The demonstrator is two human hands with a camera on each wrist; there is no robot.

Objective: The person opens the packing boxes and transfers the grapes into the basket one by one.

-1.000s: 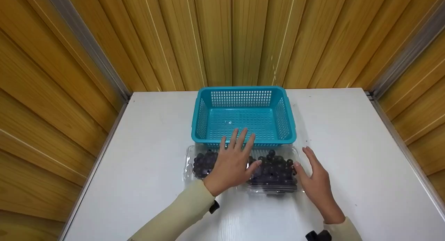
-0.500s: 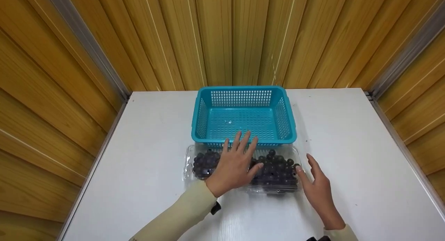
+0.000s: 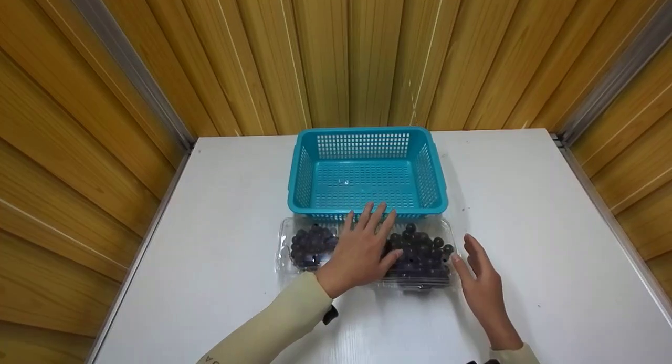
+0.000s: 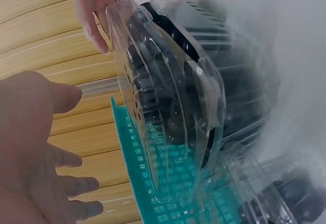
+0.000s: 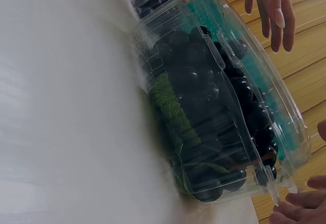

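Note:
Two clear plastic clamshell boxes of dark grapes stand side by side, the left box (image 3: 311, 248) partly hidden by my left arm and the right box (image 3: 420, 264) more visible. My left hand (image 3: 359, 256) hovers above them, fingers spread and straight; the left wrist view shows a gap between this hand (image 4: 35, 152) and the right box's lid (image 4: 153, 81). My right hand (image 3: 482, 282) is at the right box's right side, thumb and fingers apart. Its fingers (image 5: 305, 203) come near the lid's corner in the right wrist view; touching cannot be made out. A green leaf (image 5: 170, 107) shows inside that box.
Just behind the boxes stands a turquoise plastic basket (image 3: 297, 183) with perforated walls, its near rim close to the lids. A white table (image 3: 231, 196) carries everything. Wood-patterned panels (image 3: 367, 59) enclose the back and both sides.
My left hand has shifted a little to the right and slightly toward me over the boxes. The right hand has drawn slightly toward me. Boxes and basket stay in place.

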